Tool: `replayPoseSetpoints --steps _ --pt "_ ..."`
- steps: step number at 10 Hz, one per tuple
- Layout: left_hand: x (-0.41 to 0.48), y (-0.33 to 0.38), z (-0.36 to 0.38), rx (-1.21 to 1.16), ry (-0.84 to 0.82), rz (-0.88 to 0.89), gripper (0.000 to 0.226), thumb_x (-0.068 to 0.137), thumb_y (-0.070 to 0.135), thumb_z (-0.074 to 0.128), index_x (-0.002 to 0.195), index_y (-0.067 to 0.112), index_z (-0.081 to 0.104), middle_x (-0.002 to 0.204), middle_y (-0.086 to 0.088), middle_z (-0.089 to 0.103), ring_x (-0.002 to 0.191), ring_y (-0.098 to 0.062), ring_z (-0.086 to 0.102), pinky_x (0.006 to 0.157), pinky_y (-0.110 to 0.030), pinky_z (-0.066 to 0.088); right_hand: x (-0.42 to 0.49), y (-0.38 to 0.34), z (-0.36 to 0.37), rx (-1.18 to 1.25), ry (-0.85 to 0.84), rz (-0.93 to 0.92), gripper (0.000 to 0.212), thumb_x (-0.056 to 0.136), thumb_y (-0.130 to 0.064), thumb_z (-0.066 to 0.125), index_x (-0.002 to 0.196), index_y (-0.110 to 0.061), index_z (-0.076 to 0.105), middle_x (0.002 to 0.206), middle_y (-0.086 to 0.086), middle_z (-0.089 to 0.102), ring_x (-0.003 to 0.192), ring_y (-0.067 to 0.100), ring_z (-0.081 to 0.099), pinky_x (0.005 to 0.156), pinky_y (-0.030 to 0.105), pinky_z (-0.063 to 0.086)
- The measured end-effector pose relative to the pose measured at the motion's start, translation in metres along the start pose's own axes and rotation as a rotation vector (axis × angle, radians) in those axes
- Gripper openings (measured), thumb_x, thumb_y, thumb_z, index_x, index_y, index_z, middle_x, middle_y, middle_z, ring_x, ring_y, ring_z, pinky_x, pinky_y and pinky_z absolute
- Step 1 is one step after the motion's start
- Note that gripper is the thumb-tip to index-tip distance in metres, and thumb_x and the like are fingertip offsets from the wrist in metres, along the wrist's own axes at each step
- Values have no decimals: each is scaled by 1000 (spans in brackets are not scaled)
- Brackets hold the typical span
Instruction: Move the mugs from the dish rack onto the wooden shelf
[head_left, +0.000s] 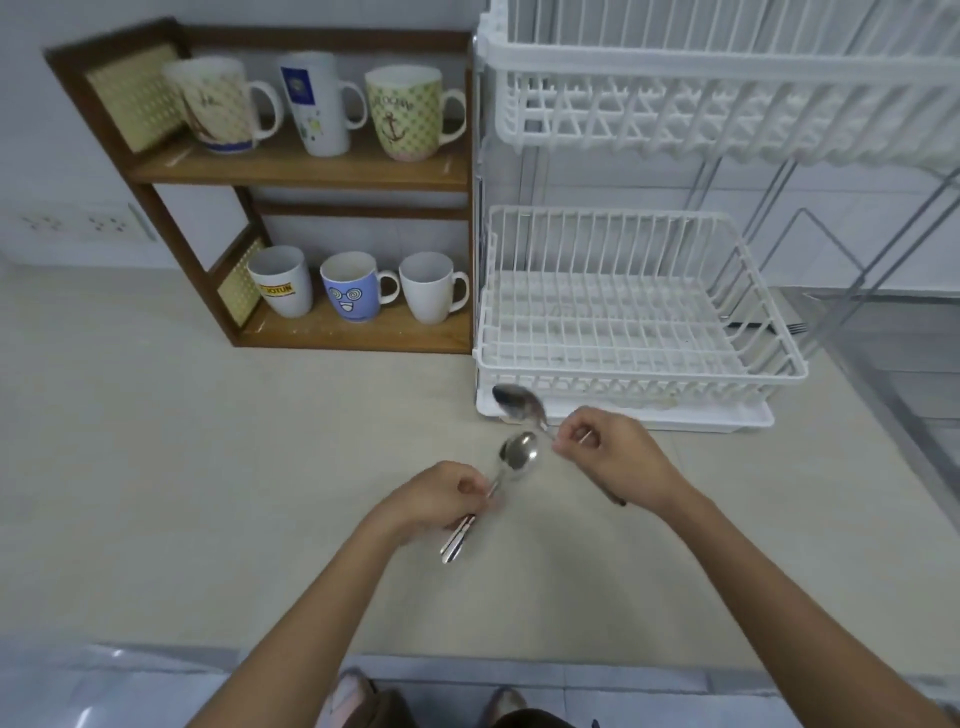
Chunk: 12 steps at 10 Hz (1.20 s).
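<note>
Over a pale beige tabletop (156, 467), the white wire dish rack (639, 322) stands bare beside a brown wooden shelf (311, 171) holding six ceramic mugs (348, 288), while the left hand (436, 499) grips bunched steel spoons (514, 457) and the right hand (608, 447) pinches one steel spoon (517, 402), which could slip and clatter.

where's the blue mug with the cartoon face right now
The blue ceramic mug with the cartoon face stands upright on the lower board of the brown wooden shelf, in the middle, between the white mug with the yellow label and the plain white mug.
</note>
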<state>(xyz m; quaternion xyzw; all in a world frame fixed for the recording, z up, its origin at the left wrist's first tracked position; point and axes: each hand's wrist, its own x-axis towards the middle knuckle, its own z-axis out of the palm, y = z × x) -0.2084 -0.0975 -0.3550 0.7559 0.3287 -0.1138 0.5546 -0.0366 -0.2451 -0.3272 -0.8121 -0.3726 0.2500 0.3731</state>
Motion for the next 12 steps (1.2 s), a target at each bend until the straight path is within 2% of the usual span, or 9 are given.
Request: replayPoseSetpoints --steps 1,2,3,5,7,9,10,11,12 --pt "-11 29 -25 -153 -220 53 6 90 13 63 93 17 65 66 9 56 57 0 49 55 -13 43 13 -10 -34 76 136 -55 14 83 -24 71 71 -25 63 50 -11 60 32 4 46 32 18 35" --pt "-1 87 -52 -288 -158 188 9 89 15 65 98 18 65 69 13 62 59 4 55 58 -11 49 50 -15 -78 184 376 -44 15 81 -24 74 70 -25 64 57 -9 62 46 5 54 46 20 42" --pt "23 124 -54 -355 -30 210 8 88 17 66 96 15 66 72 8 65 62 0 60 60 -12 53 81 -13 -94 231 404 37 12 79 -22 76 71 -22 68 67 -4 65 60 8 58 53 21 44" --pt "112 165 -40 -503 296 118 13 91 5 61 78 6 59 84 -8 62 70 -12 61 56 -16 56 146 1 -92 184 239 238 19 78 -8 76 84 9 73 55 8 59 46 13 53 44 20 45" --pt "176 146 -29 -324 472 -38 6 90 -1 59 91 -4 63 100 -20 63 96 -34 67 81 -40 58 184 15 -80 -9 132 315 24 77 -5 70 91 14 70 72 18 66 65 27 63 70 39 56" --pt "196 141 -18 -267 479 -76 16 87 4 66 96 -9 66 103 -22 69 88 -33 71 80 -40 59 198 29 -62 -172 120 259 23 81 -15 70 92 5 72 90 21 74 85 33 70 82 42 57" --pt "195 141 -20 82 533 -67 26 85 19 70 101 -1 65 101 -18 71 91 -31 70 82 -37 57 198 29 -61 -281 124 214 22 86 -19 68 97 0 69 99 17 71 94 31 65 82 39 54" --pt "182 145 -18 330 596 -6 30 87 25 66 109 5 61 105 -14 67 97 -31 65 80 -36 54 186 21 -56 -347 148 173 20 91 -15 58 105 -3 64 106 16 67 97 31 63 81 40 53" --pt "159 139 -11 562 776 320 24 92 22 53 114 14 59 108 -7 66 100 -27 61 76 -39 53 155 10 -41 -556 370 -64 28 89 -8 52 116 -8 62 117 12 62 105 31 57 82 42 49"
